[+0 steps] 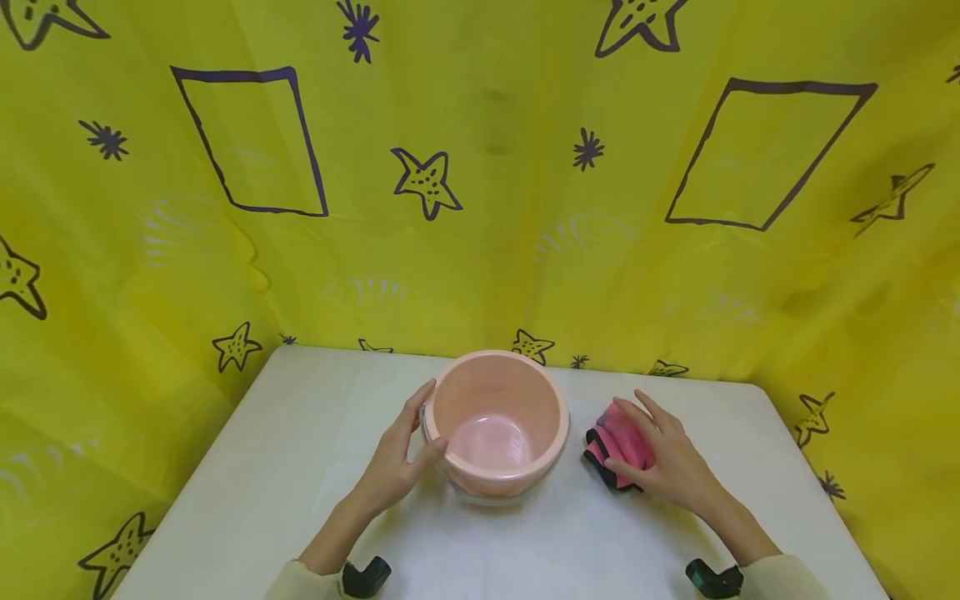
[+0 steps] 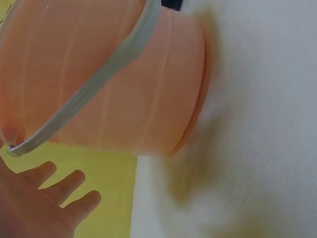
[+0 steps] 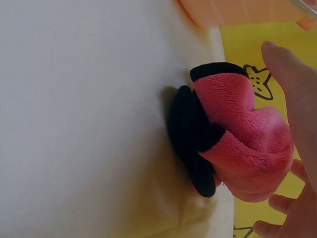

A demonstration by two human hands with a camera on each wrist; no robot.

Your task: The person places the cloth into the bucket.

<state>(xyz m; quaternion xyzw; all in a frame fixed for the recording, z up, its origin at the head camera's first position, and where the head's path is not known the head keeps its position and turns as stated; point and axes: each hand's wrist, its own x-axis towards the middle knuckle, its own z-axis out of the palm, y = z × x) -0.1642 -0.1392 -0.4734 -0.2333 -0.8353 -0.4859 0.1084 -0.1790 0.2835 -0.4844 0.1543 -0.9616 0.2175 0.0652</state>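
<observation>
A peach-pink bucket stands upright on the white table, its inside bare down to the base. Its pale grey handle hangs down along the side. My left hand is at the bucket's left rim, thumb at the front edge; in the left wrist view several fingers spread apart, off the wall. To the right lies a bunched pink plush fabric item with black edging. Over it my right hand arches with thumb and fingers spread around its right side; the right wrist view shows the thumb apart from the fabric.
The white table has a yellow curtain printed with stars and shells behind it and along both sides. Dark camera mounts sit at the wrists, beside pale sleeves.
</observation>
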